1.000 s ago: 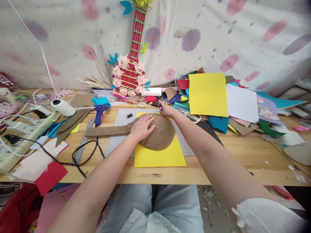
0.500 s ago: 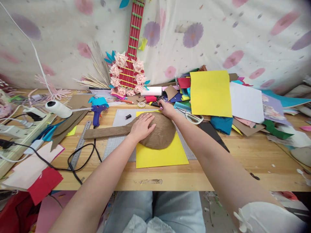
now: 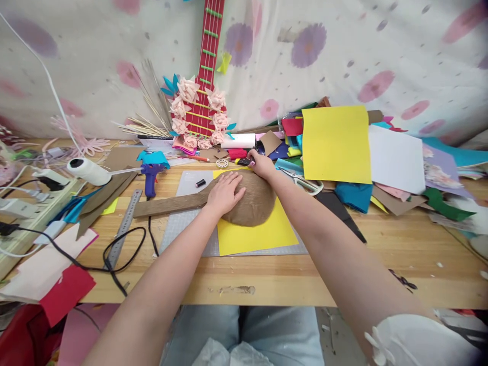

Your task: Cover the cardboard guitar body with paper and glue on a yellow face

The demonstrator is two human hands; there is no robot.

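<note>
Brown cardboard cut in the shape of a guitar lies near the middle of the frame on a yellow sheet, which rests on a grey cutting mat on the wooden table; its long neck points toward the left of the frame. The left hand lies flat on the round body, fingers spread and pressing down, gripping nothing. The right hand reaches just past the upper edge of the cardboard, its fingers pinched together on a small dark object that is too small to name. Scissors lie just right of that hand. A blue glue gun and a metal ruler lie left of the mat.
</note>
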